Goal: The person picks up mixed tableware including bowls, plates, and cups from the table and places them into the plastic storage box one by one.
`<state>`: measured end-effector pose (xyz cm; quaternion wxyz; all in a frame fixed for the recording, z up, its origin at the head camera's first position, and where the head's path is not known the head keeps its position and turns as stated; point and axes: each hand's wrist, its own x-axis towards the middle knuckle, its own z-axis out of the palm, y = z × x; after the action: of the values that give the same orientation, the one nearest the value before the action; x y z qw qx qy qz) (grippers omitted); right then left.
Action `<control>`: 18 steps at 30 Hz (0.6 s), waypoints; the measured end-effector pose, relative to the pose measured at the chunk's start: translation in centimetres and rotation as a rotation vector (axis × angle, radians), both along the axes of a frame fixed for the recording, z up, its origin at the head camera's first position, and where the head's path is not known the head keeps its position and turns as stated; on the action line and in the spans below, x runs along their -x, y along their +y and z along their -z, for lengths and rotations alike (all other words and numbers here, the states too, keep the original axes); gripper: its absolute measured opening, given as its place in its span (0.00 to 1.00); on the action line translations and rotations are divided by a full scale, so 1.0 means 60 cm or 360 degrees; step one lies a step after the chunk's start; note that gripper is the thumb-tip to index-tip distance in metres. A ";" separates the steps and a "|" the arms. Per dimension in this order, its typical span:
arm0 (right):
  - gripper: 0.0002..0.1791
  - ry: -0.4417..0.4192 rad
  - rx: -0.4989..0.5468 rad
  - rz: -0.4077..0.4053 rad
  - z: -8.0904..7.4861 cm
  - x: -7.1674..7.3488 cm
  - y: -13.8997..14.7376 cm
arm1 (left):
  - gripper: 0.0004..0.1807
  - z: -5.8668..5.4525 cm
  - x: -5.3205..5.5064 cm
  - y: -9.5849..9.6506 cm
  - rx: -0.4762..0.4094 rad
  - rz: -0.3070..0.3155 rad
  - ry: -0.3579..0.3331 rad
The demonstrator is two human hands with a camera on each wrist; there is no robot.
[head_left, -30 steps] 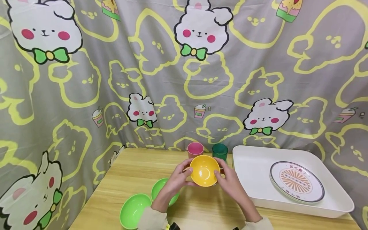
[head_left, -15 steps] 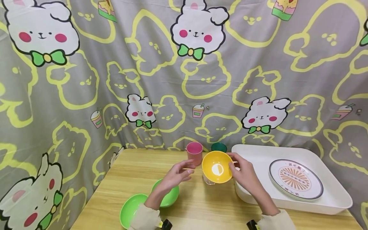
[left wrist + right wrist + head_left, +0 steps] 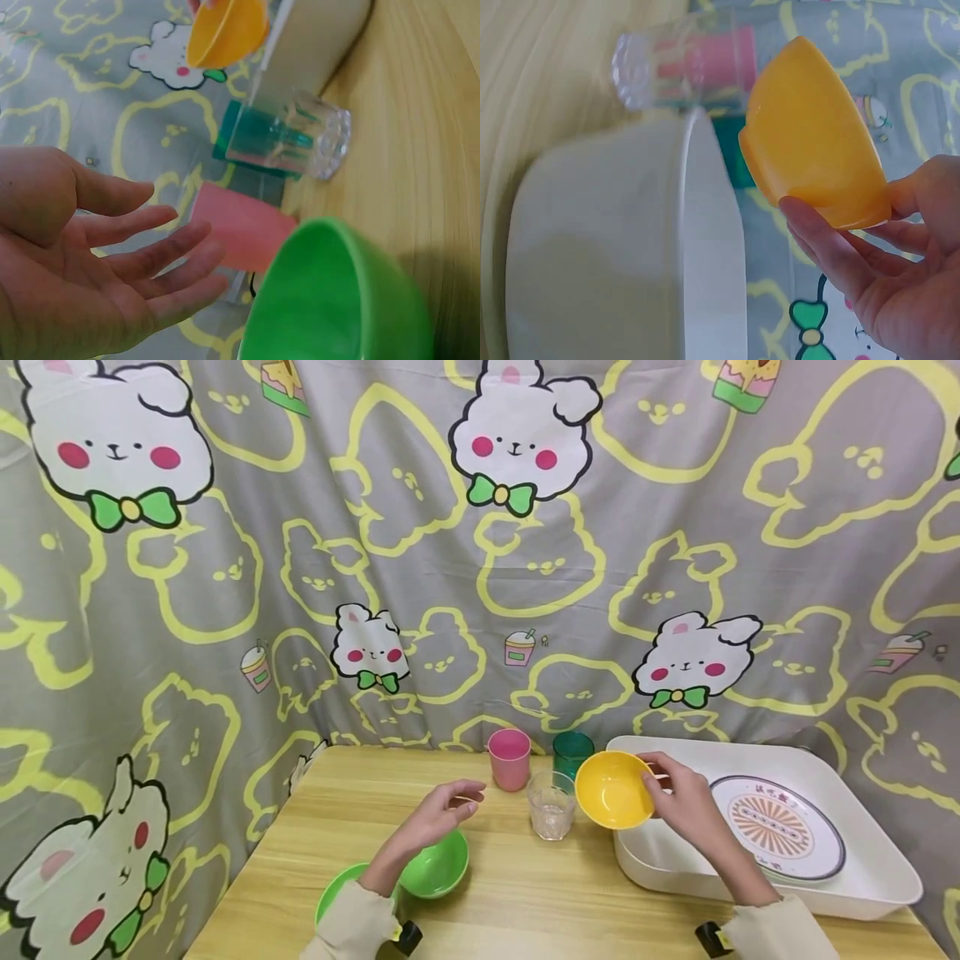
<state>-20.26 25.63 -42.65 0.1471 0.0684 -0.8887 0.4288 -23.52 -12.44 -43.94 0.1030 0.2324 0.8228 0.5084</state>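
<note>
My right hand (image 3: 686, 797) pinches the right side of a yellow bowl (image 3: 615, 790), thumb at the rim and fingers underneath. The bowl is held up at the tray's left end, tilted toward the head camera. In the right wrist view, fingertips support the outside of the yellow bowl (image 3: 814, 142). My left hand (image 3: 442, 814) is raised with loose fingers and holds nothing. It hovers above a green bowl (image 3: 435, 867); a second green bowl (image 3: 337, 889) is partly hidden by the left forearm. In the left wrist view, a green bowl (image 3: 390, 300) sits below the spread fingers.
A white tray (image 3: 652, 877) with patterned plates (image 3: 795, 827) stands at the right. Between the hands are a clear glass (image 3: 551, 810), a pink cup (image 3: 509, 762) and a green cup (image 3: 572, 753). A patterned curtain (image 3: 450, 568) hangs behind the wooden table (image 3: 525, 910).
Both hands held the yellow bowl one second ago. The left hand has let go and drawn left; the right hand has carried the bowl right toward the tray, uncovering the clear glass.
</note>
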 end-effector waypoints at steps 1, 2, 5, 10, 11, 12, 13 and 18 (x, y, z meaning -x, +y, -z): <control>0.17 0.0000 -0.0021 0.0006 0.001 0.001 0.007 | 0.19 -0.001 0.000 -0.003 0.0024 0.0005 0.0012; 0.17 -0.0001 -0.0040 0.0008 0.001 0.002 0.014 | 0.18 0.000 0.001 -0.005 0.0051 0.0008 0.0029; 0.17 -0.0043 -0.0074 0.0018 0.003 0.004 0.033 | 0.17 0.000 0.004 -0.014 0.0125 0.0010 0.0099; 0.16 -0.0144 -0.0124 0.0047 0.010 0.010 0.064 | 0.15 0.006 0.011 -0.033 0.0211 0.0034 0.0149; 0.16 -0.0152 -0.0146 0.0050 0.013 0.012 0.069 | 0.15 0.007 0.012 -0.037 0.0225 0.0044 0.0138; 0.16 -0.0161 -0.0167 0.0054 0.015 0.014 0.074 | 0.15 0.009 0.014 -0.042 0.0237 0.0056 0.0121; 0.16 -0.0166 -0.0188 0.0056 0.018 0.017 0.078 | 0.15 0.009 0.015 -0.046 0.0248 0.0070 0.0094; 0.16 -0.0148 -0.0253 0.0087 0.031 0.031 0.095 | 0.15 0.011 0.020 -0.066 0.0342 0.0173 -0.0057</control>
<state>-22.09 31.32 -44.52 0.1113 0.0356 -0.9274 0.3554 -24.74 -16.38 -44.58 0.1695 0.2551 0.8567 0.4150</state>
